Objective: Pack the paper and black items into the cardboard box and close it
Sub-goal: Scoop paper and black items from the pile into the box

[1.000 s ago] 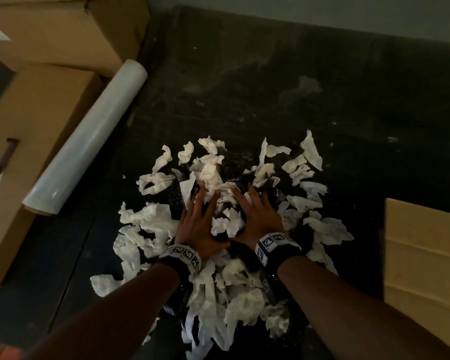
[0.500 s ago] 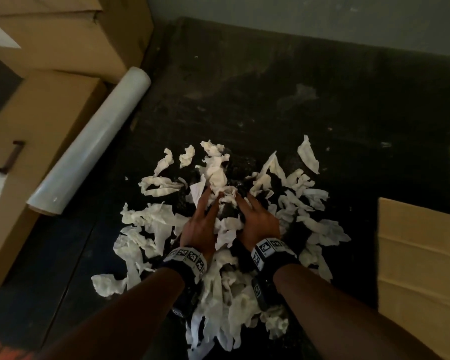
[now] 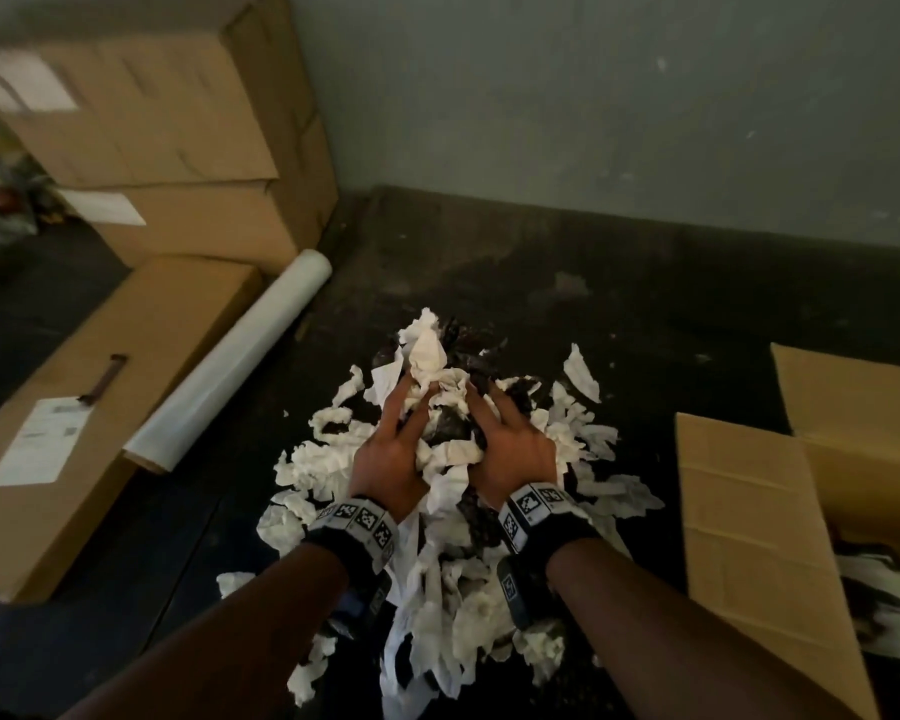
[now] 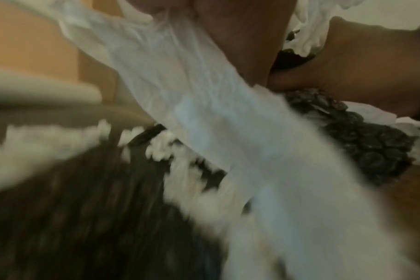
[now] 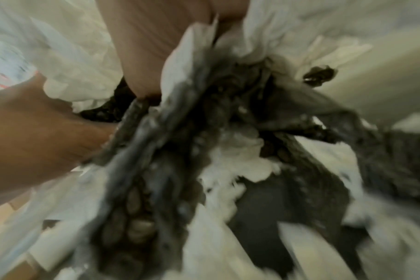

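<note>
Crumpled white paper strips mixed with black bubble-textured pieces lie in a pile (image 3: pixel 437 589) on the dark floor. My left hand (image 3: pixel 398 413) and right hand (image 3: pixel 507 428) grip a bundle of paper and black pieces (image 3: pixel 435 374) between them, raised above the pile. The left wrist view shows white paper (image 4: pixel 192 85) and black bubble material (image 4: pixel 372 147) under my fingers (image 4: pixel 240 37). In the right wrist view, my fingers (image 5: pixel 156 47) curl over paper and black material (image 5: pixel 137 217). The open cardboard box (image 3: pixel 853 407) stands at the right with some paper and black pieces inside (image 3: pixel 879 589).
The box's near flap (image 3: pixel 749 511) hangs out towards the pile. A roll of clear film (image 3: pixel 230 361) lies at the left beside a long flat carton (image 3: pixel 74 407). Stacked cartons (image 3: pixel 152 148) fill the back left, and a grey wall (image 3: pixel 593 122) stands behind.
Both hands have drawn together, gathered paper and black pieces from the pile and lifted the bundle. The head view has tilted up, showing more of the box at the right.
</note>
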Tool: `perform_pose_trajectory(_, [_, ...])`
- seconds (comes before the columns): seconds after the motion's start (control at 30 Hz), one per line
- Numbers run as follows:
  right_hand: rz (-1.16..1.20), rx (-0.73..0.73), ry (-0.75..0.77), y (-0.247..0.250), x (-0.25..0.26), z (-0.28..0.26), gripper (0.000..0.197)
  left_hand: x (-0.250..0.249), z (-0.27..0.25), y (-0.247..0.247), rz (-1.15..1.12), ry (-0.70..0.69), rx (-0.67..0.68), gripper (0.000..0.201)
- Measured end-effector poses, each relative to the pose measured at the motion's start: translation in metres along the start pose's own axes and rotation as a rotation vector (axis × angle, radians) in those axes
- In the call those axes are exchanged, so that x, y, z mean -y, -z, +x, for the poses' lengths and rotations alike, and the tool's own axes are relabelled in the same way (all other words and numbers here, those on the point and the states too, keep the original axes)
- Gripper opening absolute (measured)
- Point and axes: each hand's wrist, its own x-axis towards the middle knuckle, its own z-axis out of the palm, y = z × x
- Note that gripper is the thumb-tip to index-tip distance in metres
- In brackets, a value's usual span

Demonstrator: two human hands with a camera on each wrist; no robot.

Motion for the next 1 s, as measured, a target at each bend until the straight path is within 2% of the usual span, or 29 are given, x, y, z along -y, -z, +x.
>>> perform_pose_trajectory(0.2, [-0.004,-0.158,0.053,0.048,0.02,-0.018,0.081,-0.028,0.001,0.048,-0.003,-0.085,-0.083,0.086])
perform_pose_trajectory(0.33, [0.021,-0.266,0.08,0.084,0.028,-0.025,0.076,-0.054,0.01,0.081,0.014,-0.167,-0.156,0.08])
perform_pose_trajectory(0.53, [0.022,-0.398,0.071,0.148,0.022,-0.038,0.078,-0.104,0.037,0.117,0.005,-0.323,-0.256,0.082])
perform_pose_trajectory(0.77, [-0.01,-0.526,-0.05,0.225,-0.037,-0.076,0.077,-0.201,0.072,0.112,-0.034,-0.482,-0.261,0.082])
perform_pose_trajectory(1.0, [-0.112,-0.607,-0.229,0.28,-0.132,-0.141,0.075,-0.32,0.086,0.062,-0.151,-0.59,-0.156,0.079])
